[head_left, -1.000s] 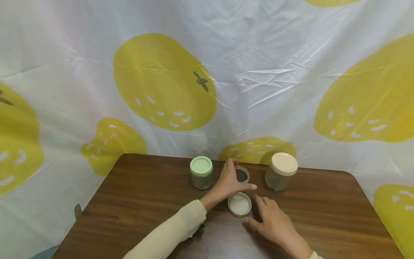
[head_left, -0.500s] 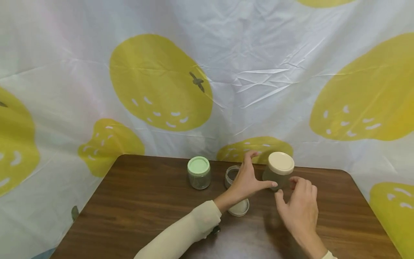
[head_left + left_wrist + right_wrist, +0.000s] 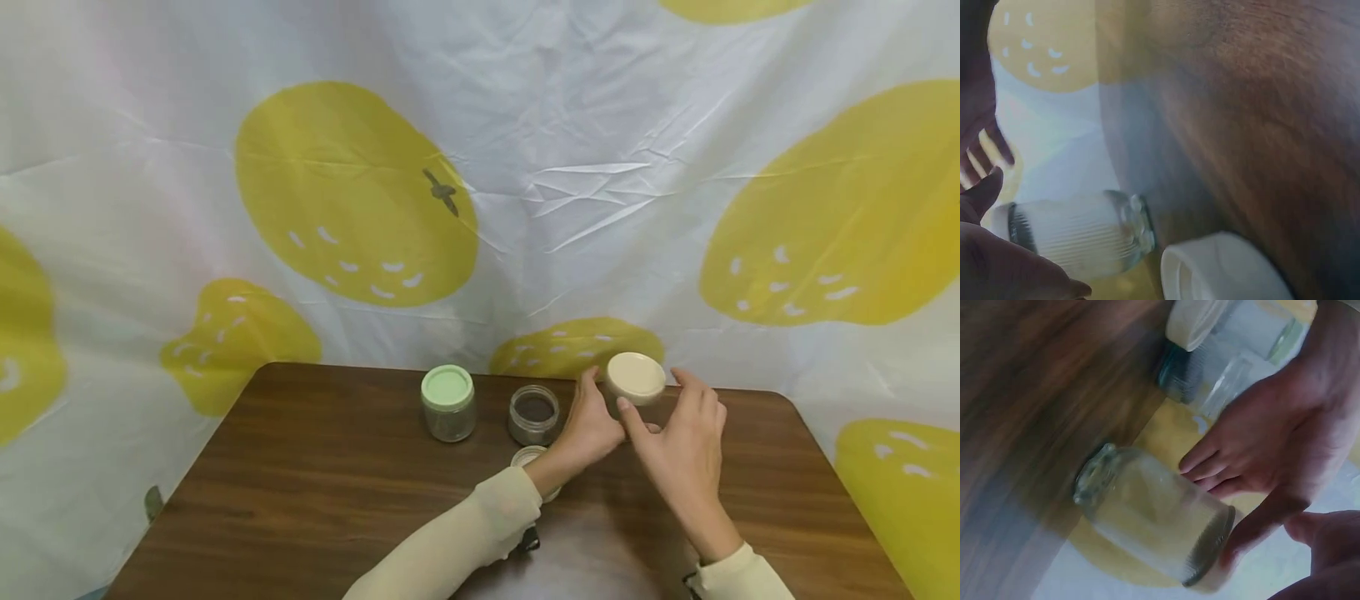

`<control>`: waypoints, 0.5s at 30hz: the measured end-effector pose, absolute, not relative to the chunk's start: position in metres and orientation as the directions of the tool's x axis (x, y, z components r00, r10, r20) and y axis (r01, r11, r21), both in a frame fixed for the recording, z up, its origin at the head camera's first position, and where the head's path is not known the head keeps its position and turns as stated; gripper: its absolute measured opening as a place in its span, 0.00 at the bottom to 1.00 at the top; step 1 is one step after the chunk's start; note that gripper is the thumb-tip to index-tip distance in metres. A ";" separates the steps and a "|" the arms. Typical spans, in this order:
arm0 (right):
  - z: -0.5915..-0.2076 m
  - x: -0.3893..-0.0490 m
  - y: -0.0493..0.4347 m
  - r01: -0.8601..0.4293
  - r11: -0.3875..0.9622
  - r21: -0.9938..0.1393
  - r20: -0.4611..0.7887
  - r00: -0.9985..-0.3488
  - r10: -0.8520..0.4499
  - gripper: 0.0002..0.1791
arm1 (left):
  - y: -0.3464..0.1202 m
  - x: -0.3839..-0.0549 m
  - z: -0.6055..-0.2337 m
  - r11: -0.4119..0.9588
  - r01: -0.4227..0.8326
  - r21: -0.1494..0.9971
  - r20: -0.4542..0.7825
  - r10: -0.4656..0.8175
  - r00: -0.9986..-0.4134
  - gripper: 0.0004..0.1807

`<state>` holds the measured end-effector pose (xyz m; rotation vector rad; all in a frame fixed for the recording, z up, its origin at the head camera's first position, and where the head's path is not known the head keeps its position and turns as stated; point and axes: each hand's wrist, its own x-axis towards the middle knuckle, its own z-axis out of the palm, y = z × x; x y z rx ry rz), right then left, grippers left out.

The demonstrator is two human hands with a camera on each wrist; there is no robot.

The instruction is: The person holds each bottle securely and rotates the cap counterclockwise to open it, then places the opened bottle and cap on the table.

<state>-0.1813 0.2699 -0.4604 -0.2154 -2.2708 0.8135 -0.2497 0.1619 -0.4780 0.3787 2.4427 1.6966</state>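
A ribbed clear glass jar (image 3: 1075, 234) with a cream lid (image 3: 636, 377) stands upright at the back right of the table. My left hand (image 3: 592, 429) spreads around its left side, thumb across the front near the lid and fingers behind. Whether those fingers touch the glass is unclear. On the other side, my right hand (image 3: 686, 450) has its thumb near the lid's front edge and its fingers raised, apart from the jar. In the right wrist view, my left hand (image 3: 1279, 437) overlaps part of the glass jar (image 3: 1154, 512).
Left of the hands stands an uncovered glass jar (image 3: 534, 429); a loose lid (image 3: 528, 455) lies in front of it, partly hidden by my left wrist. Farther left is a green-lidded jar (image 3: 448, 408). A lemon-print cloth (image 3: 585, 250) hangs behind the wooden table (image 3: 337, 467).
Both hands have moved right and forward, from around the uncovered jar and loose lid to the cream-lidded jar. The head view has shifted slightly; the jars stay in place.
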 end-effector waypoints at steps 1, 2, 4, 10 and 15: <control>-0.459 -0.184 0.269 -0.078 0.771 -0.632 0.549 -0.747 0.375 0.46 | 0.165 -0.250 -0.480 0.335 0.129 0.933 0.032 0.282 -0.959 0.51; -0.458 -0.188 0.267 -0.081 0.751 -0.655 0.532 -0.756 0.382 0.47 | 0.167 -0.251 -0.483 0.333 0.142 0.932 0.047 0.279 -0.959 0.47; -0.456 -0.194 0.265 -0.085 0.706 -0.703 0.493 -0.774 0.398 0.49 | 0.171 -0.252 -0.486 0.323 0.173 0.930 0.083 0.272 -0.959 0.39; -0.454 -0.209 0.258 0.040 0.569 -0.821 0.297 -0.822 0.486 0.58 | 0.177 -0.255 -0.495 0.274 0.194 0.942 0.125 0.250 -0.960 0.37; -0.457 -0.214 0.256 0.099 0.512 -0.853 0.206 -0.838 0.506 0.59 | 0.183 -0.258 -0.507 0.252 0.205 0.946 0.150 0.222 -0.964 0.33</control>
